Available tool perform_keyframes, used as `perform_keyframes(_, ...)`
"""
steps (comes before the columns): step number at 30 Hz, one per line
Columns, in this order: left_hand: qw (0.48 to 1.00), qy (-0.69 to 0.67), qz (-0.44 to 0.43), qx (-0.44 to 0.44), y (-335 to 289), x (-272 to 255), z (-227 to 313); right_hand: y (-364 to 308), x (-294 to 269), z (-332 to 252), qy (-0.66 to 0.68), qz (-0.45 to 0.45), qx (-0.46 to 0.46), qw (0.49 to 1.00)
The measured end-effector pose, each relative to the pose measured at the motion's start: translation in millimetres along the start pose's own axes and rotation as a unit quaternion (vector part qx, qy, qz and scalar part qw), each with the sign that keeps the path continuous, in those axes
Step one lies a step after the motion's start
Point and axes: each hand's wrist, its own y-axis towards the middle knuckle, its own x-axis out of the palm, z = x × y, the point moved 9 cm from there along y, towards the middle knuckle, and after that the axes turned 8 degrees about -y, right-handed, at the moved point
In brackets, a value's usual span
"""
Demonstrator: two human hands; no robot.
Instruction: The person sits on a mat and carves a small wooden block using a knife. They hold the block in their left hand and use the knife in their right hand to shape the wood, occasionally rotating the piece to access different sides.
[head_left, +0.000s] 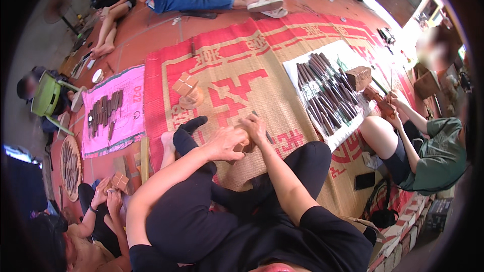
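I sit cross-legged on a patterned mat [282, 75] with both hands together above it. My left hand [224, 143] is closed round a small brown wooden block [247, 147], its fingers over the top and side. Against the block's right side, my right hand [254, 128] is closed too; what it grips is hidden. A slim dark tool [269, 136] shows just beyond the right hand, and I cannot tell whether it is held or lies on the mat. Ahead and to the left stand a light wooden block [185, 84] and a rounded wooden piece [191, 99].
Many dark-handled carving tools [330, 93] lie on a white cloth to the right; others [106, 113] lie on a pink cloth to the left. Beside me are a round basket [70, 166] and a phone [364, 181]. Several people sit around, some handling wooden pieces.
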Motion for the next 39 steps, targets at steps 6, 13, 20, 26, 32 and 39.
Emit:
perform_keyframes(6, 0.999, 0.024, -0.014, -0.033, -15, 2, -12, 7, 0, -31, 0.099, -0.04, 0.111, 0.988)
perform_keyframes(13, 1.0, 0.025, -0.012, -0.005, -11, 2, -5, 7, -3, 1, -0.006, -0.084, 0.182, 0.98)
perform_keyframes(20, 0.999, 0.035, -0.015, -0.012, -10, 8, -14, 4, 22, -38, 0.154, -0.141, 0.105, 0.972)
perform_keyframes(26, 0.999, 0.027, -0.019, -0.009, -9, 7, -12, 22, 19, 13, 0.039, -0.088, 0.149, 0.984)
perform_keyframes(32, 0.998, 0.042, -0.033, -0.027, -10, 8, -13, 17, 34, -38, 0.055, -0.174, 0.065, 0.981)
perform_keyframes(39, 0.999, 0.033, -0.017, -0.027, -11, 5, -9, 29, 6, -26, -0.026, -0.112, 0.08, 0.99)
